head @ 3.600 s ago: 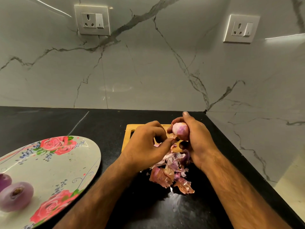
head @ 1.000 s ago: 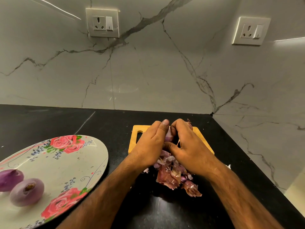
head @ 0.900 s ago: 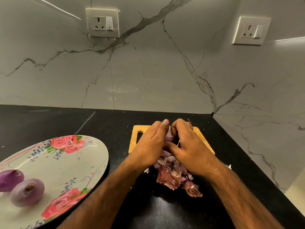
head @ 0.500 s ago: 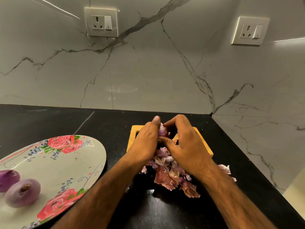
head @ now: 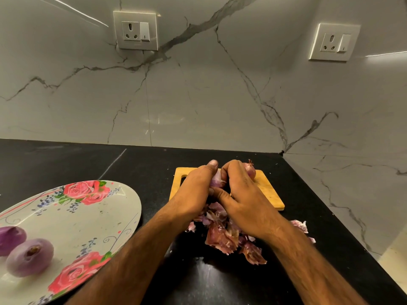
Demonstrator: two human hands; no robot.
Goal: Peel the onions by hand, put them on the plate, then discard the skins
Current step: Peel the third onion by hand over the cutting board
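Head cam: left hand (head: 193, 194) and right hand (head: 241, 195) both curl round one pale purple onion (head: 217, 181) just above the wooden cutting board (head: 269, 194), fingers hiding most of it. Papery reddish skins (head: 222, 237) pile under the wrists. Behind the right hand another onion (head: 251, 171) barely peeks out. Over on the plate (head: 88, 221), one peeled onion (head: 10, 237) is cut off at the edge.
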